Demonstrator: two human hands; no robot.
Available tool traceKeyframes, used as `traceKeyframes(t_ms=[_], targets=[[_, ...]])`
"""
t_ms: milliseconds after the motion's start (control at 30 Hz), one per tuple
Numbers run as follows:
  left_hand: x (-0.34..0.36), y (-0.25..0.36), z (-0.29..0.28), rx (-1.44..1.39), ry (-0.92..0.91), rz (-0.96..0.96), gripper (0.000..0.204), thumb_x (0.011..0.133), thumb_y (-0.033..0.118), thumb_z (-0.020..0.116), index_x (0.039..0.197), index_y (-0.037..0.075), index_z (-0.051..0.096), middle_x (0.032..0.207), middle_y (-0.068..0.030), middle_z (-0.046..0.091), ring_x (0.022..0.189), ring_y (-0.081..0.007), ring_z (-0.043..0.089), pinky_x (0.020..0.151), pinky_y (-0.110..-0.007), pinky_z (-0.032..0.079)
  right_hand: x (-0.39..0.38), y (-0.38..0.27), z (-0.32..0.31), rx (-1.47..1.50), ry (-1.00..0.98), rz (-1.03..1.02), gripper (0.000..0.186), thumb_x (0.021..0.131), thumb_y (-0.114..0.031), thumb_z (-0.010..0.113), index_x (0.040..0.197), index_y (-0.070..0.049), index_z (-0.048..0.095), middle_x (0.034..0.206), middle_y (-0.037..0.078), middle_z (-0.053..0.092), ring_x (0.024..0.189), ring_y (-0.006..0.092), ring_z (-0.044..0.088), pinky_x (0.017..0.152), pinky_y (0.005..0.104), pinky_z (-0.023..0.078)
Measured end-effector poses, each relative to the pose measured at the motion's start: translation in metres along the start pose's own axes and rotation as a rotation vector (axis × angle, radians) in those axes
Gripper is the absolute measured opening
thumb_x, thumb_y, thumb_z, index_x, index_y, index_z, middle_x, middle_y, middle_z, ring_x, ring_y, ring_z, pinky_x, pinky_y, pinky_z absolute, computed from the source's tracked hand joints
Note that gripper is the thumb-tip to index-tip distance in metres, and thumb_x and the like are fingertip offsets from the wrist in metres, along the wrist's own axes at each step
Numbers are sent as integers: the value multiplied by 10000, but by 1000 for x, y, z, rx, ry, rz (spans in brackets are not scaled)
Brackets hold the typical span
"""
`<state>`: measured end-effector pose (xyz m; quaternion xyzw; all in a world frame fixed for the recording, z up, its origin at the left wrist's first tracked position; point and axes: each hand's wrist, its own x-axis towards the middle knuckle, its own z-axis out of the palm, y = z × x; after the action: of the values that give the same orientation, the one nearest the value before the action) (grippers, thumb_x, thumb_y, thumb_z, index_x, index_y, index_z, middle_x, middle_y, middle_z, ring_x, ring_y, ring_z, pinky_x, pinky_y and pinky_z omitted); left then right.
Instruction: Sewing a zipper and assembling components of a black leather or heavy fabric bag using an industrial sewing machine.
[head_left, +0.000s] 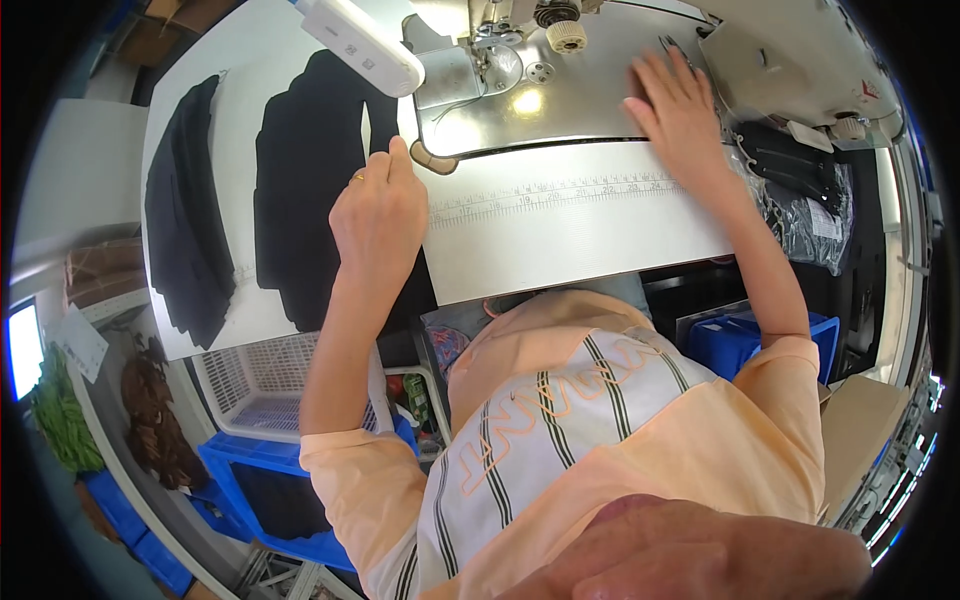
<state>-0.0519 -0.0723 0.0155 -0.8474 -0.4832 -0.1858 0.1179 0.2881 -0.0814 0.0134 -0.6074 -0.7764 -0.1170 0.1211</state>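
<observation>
My left hand (378, 212) pinches the edge of a stack of black fabric pieces (305, 190) lying on the white work surface, left of the sewing machine's needle area (495, 68). A narrow stack of dark fabric strips (185, 210) lies farther left. My right hand (680, 120) rests with fingers stretched out on the right part of the steel machine plate (575, 105), its fingertips beside a small dark metal tool (670, 45), possibly scissors or tweezers, partly hidden. A printed measuring scale runs along the white table edge (560, 240).
A white lamp-like bar (360, 45) hangs over the fabric. The machine housing (790, 55) and bagged black items (790, 165) sit at right. Below are a white basket (260, 385), blue crates (240, 460), a blue bin (720, 340) and cardboard (860, 430).
</observation>
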Motion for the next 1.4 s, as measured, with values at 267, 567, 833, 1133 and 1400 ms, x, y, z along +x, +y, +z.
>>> traceKeyframes(t_ms=[267,567,833,1133,1400], targets=[[8,10,-5,-72,-5,-43,261,822,97,630,1075,42,668,768,-43,591,649,-182,635,555,-278,506,53,-118,29,436,71,-369,663,885,-441,612,1372,-26,441,1456,146,425,1355,292,395,1099,432,335],[-8,-37,-30,-1369,54,-881,292,926,69,606,1202,-18,645,989,-63,699,808,-67,632,724,-175,491,34,-16,19,-107,26,-27,656,879,-417,625,1377,-28,449,1423,155,467,1340,289,412,1088,423,318],[-30,-44,-26,-1479,144,-878,307,920,41,603,1212,-51,618,1046,-104,683,848,-98,646,737,-203,533,63,-179,20,574,182,-667,491,828,-313,693,1226,-58,562,1324,64,533,1213,242,490,970,385,414],[-91,-126,-170,-926,812,-976,448,905,157,601,1301,-44,544,1192,-106,595,882,-148,621,771,-244,548,40,-160,7,398,48,-633,410,891,-363,628,1206,-101,624,1347,41,544,1319,260,426,1059,422,362],[-71,-227,-214,343,347,-283,265,960,127,556,1191,37,652,1045,-66,684,898,-168,649,766,-302,528,0,-129,-11,552,-158,-699,472,880,-343,645,1287,-117,570,1436,33,473,1359,264,398,1101,432,354]])
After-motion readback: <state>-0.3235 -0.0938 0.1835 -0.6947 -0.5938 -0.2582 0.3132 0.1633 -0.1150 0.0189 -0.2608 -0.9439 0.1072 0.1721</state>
